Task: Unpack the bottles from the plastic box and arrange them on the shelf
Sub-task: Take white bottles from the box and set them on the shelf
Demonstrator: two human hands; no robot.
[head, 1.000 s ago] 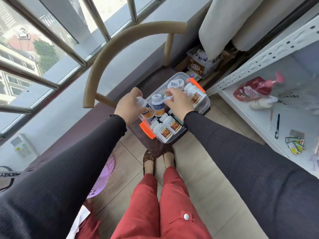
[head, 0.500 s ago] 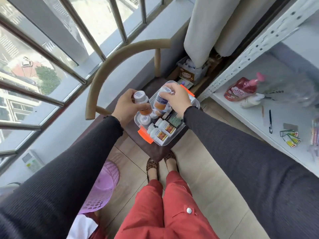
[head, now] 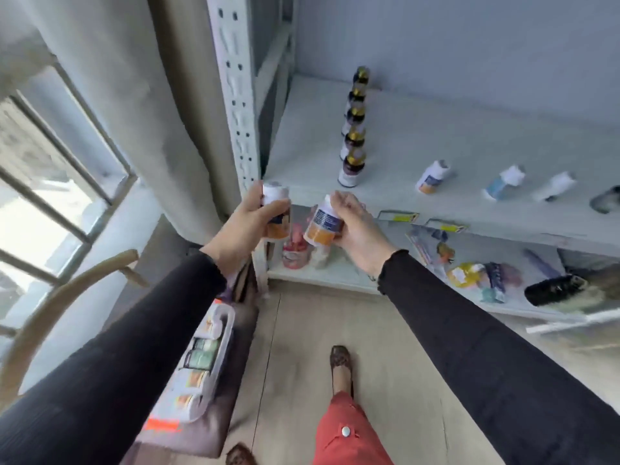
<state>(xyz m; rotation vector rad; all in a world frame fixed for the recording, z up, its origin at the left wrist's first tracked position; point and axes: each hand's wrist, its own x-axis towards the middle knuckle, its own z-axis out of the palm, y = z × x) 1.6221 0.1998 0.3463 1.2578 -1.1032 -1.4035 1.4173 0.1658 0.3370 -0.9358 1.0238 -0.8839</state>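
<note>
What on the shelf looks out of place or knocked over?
Three white bottles on the upper shelf seem to lean, unlike the tidy row of dark bottles; lens distortion may cause that. Nothing looks spilled or broken.

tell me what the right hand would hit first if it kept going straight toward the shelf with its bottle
Probably the front edge of the upper shelf, just ahead of the right hand and its white bottle. Raised a little, the way looks free up to the dark bottle; depth is unclear.
</note>
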